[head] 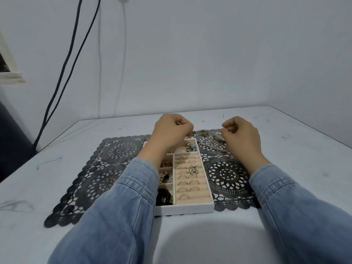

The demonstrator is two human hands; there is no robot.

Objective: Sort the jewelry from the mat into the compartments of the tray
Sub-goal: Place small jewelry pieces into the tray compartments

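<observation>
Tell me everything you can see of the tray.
The tray is white, rectangular, lined in beige velvety fabric. Right: slotted rolls hold thin rings and one chunky silver ring. Left: small compartments hold gold, pearly and black pieces. It lies flat on the mat; the left sleeve crosses over it.

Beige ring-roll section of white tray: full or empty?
Partly full: thin metal rings sit in most rows of the beige ring-roll section.

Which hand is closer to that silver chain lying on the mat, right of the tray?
Right. The right hand hovers just right of the chain; the left hand is farther off, over the far end of the tray.
</observation>
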